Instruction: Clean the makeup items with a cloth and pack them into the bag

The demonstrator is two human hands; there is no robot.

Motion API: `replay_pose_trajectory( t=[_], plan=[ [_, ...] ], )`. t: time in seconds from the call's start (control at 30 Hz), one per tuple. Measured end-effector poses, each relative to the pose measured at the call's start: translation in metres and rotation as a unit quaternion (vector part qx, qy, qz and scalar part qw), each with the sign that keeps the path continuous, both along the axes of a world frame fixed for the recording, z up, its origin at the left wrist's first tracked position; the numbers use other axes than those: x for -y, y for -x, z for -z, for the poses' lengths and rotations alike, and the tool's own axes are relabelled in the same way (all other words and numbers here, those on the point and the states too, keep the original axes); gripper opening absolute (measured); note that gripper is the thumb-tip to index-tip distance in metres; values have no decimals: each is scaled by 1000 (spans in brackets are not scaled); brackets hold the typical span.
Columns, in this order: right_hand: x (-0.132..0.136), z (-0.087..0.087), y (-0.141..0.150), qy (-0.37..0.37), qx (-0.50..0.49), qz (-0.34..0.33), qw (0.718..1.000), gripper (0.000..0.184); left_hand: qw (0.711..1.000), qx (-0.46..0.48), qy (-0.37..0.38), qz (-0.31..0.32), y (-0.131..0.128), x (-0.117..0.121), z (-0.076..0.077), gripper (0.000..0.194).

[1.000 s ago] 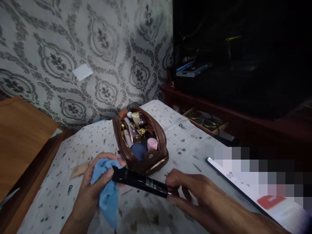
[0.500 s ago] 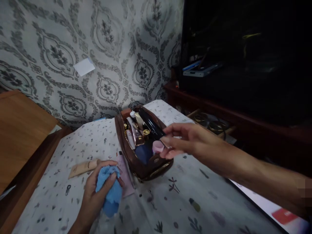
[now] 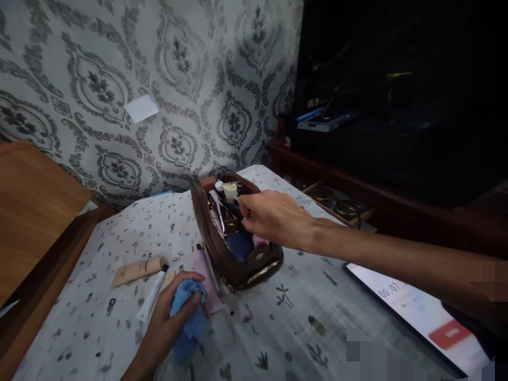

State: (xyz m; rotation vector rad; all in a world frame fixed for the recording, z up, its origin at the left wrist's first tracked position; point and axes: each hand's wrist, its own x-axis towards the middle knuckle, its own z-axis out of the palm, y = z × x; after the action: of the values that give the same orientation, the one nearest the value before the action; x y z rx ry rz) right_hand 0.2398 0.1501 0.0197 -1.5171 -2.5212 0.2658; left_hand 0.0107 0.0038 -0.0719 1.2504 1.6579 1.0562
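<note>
An open brown cosmetic pouch [image 3: 254, 264] stands on a patterned cloth [image 3: 301, 312], packed with tubes and bottles. My right hand [image 3: 273, 217] reaches into its top, fingers curled around a black tube that is mostly hidden among the other items. My left hand [image 3: 174, 317] rests on the cloth in front of the pouch, closed on a crumpled blue cloth [image 3: 188, 312]. Beside that hand lie a white tube with a black cap [image 3: 151, 295], a beige tube [image 3: 137, 270] and a pink tube [image 3: 208, 283].
A phone or tablet [image 3: 416, 312] with a lit screen lies at the right. A wooden surface [image 3: 35, 201] sits at the left. Patterned wallpaper [image 3: 159, 79] stands behind, and a dark wooden cabinet [image 3: 357, 174] with a black screen is at the back right.
My right hand carried the black tube from in front of me up to the pouch and lowered it inside. My left hand with the blue cloth sank to the cloth, uncovering the white tube.
</note>
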Motion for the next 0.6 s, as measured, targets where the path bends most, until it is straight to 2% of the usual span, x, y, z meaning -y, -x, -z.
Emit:
replay_pose_trajectory(
  t=[0.13,0.3,0.43,0.6],
  plan=[
    [2,-1,5,-28,53,-21,998,13,999,42,2,11,-1,2,2,39],
    [3,-8,7,-3,111,-50,993,19,996,78,17,36,1,3,5,35],
    [3,-9,8,-9,102,-49,993,19,996,50,17,74,8,2,6,35],
    [4,-5,5,-19,59,-37,997,22,997,54,2,48,10,4,3,34]
  ],
)
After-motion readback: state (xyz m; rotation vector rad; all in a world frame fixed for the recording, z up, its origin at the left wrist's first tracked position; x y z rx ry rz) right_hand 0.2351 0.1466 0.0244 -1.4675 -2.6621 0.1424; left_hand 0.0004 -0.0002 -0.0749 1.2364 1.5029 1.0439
